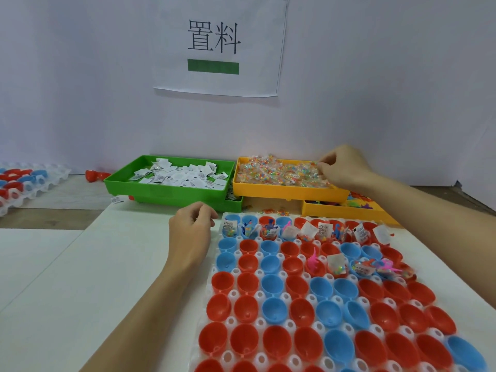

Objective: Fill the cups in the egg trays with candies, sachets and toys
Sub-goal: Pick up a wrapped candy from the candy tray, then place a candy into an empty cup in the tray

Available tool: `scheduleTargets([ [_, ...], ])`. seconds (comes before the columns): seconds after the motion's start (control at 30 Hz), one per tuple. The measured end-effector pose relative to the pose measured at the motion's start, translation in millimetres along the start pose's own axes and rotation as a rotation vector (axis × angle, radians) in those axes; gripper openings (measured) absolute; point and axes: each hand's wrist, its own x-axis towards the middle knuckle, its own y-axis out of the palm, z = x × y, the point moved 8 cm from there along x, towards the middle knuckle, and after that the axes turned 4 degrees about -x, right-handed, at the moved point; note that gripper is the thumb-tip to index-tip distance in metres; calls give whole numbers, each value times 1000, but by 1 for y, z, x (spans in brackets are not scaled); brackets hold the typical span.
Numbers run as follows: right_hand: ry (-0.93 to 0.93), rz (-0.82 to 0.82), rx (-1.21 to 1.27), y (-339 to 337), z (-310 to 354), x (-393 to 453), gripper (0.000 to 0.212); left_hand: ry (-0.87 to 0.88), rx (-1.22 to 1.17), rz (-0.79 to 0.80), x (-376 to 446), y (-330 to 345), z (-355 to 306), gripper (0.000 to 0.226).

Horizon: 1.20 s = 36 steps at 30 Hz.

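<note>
A white egg tray (233, 292) holds several red and blue cups. Cups in its far row and some in the third row contain sachets, candy packets and toys; the near cups hold nothing. My right hand (342, 169) reaches into the yellow tray (284, 193) of candy packets (279, 170), fingers pinched on packets at its right end. My left hand (192, 232) rests loosely curled on the table by the egg tray's far left corner, with nothing visible in it. A green tray (166, 193) holds white sachets (179, 174). Coloured toys (357, 201) lie in a lower yellow tray.
A second egg tray (40, 189) with red and blue cups lies at the far left. Red cup halves (95, 175) sit beside the green tray. One sachet (116, 200) lies loose on the table. A paper sign (214, 47) hangs on the wall behind.
</note>
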Motion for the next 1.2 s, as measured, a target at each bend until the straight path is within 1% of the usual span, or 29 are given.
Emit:
scheduleTargets([
  [0.1,26,-13,202,-19,-3,-23,17,1,-6,4,0,0,-1,32],
  [0.2,27,36,391,-30,-4,-51,14,3,-24,4,-1,0,0,32],
  [0.27,21,63,478,-36,-3,-67,16,2,-53,4,-2,0,-2,30],
  [0.4,-36,124,502,-47,11,-84,19,-1,-72,-18,-5,-2,-14,31],
  [0.5,-128,178,503,-55,29,-92,15,89,-54,-3,-3,-1,-50,30],
  [0.57,-182,225,517,-58,37,-98,16,162,-1,102,-4,12,-85,27],
  [0.63,-215,263,548,-61,42,-103,17,200,24,282,-10,34,-117,21],
  [0.7,-232,280,564,-64,45,-104,19,167,31,466,-19,60,-136,11],
  [0.73,-236,285,569,-65,46,-104,19,122,34,537,-24,71,-141,9],
  [0.8,-244,291,582,-67,47,-104,20,39,1,623,-33,89,-143,19],
  [0.83,-254,292,580,-67,48,-105,20,27,-23,641,-36,96,-144,24],
  [0.87,-265,289,567,-67,49,-105,19,35,-44,644,-38,100,-146,25],
  [1.0,-256,285,552,-61,50,-105,10,78,-87,560,-38,102,-143,8],
  [1.2,-214,279,608,-61,46,-105,7,60,-157,567,-39,106,-140,8],
])
